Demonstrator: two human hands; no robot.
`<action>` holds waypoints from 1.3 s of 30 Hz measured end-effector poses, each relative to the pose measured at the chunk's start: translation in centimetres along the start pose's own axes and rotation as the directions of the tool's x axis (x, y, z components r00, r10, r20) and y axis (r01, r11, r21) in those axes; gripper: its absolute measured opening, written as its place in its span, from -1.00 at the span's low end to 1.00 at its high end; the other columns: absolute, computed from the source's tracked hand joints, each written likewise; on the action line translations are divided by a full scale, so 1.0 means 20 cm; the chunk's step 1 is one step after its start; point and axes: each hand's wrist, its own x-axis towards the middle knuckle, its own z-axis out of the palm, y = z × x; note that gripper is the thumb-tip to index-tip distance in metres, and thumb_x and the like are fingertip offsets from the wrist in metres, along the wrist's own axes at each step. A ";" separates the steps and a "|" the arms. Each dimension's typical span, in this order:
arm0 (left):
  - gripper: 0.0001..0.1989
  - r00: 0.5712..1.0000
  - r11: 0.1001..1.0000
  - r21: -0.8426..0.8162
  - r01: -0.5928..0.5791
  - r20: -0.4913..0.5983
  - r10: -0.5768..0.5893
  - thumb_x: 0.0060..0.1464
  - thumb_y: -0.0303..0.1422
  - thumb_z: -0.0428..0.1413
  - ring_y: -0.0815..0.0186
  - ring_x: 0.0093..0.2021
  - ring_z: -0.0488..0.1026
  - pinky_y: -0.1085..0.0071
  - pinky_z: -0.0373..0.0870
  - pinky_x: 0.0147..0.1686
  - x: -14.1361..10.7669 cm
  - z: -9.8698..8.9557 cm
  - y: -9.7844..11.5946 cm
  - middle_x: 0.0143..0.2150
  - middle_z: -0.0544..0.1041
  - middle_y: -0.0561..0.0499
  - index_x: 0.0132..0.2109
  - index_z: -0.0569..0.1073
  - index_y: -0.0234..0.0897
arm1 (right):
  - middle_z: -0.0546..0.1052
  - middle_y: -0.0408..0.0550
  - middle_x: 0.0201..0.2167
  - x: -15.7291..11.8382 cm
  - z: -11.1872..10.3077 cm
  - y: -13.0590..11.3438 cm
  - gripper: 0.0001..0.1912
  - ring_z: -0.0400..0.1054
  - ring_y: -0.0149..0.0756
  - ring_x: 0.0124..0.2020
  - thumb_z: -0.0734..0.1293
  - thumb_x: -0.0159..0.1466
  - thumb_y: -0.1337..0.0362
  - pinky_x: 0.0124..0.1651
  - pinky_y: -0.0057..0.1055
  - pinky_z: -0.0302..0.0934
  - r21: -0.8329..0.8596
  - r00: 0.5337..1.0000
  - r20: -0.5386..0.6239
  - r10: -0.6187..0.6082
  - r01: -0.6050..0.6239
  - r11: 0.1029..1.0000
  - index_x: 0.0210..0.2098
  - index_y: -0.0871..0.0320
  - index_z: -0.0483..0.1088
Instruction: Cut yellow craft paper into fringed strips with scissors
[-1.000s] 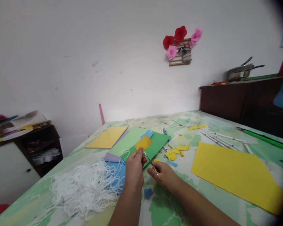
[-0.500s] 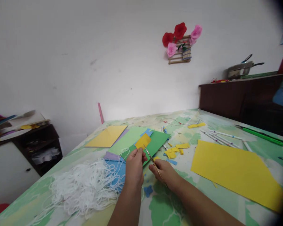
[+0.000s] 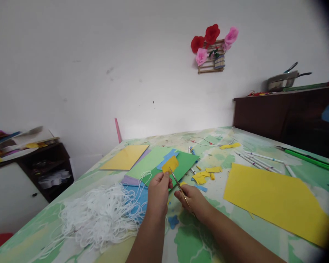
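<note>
Between its thumb and fingers, my left hand pinches a small yellow paper piece above the green sheet. My right hand is closed around the handles of gold-coloured scissors. The scissors' tip meets the lower edge of the yellow piece, close to the left fingertips. A blue paper strip lies just behind the held piece. Yellow scraps are scattered to the right of the scissors.
Tangled white string spreads at the left. A large yellow sheet lies at the right, with white sticks and a green cutter beyond it. A yellow board rests at the back left.
The view has shifted slightly. My left hand and the yellow piece have moved a little to the right, and more of the blue strip shows behind it. Both hands keep their hold.
</note>
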 end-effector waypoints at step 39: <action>-0.79 1.000 0.994 -0.111 0.007 -0.008 -0.007 -0.22 -0.26 0.10 0.50 -0.63 0.23 0.53 0.20 -0.55 -0.02 0.01 0.02 -0.66 0.32 0.12 -0.56 0.35 -0.35 | 0.14 -0.22 -0.69 -0.01 0.02 0.00 -0.50 -0.02 -0.51 -0.63 -0.03 0.12 -0.11 -0.62 -0.55 -0.18 -0.026 0.989 -0.020 -0.146 0.145 0.989 -0.62 0.21 0.09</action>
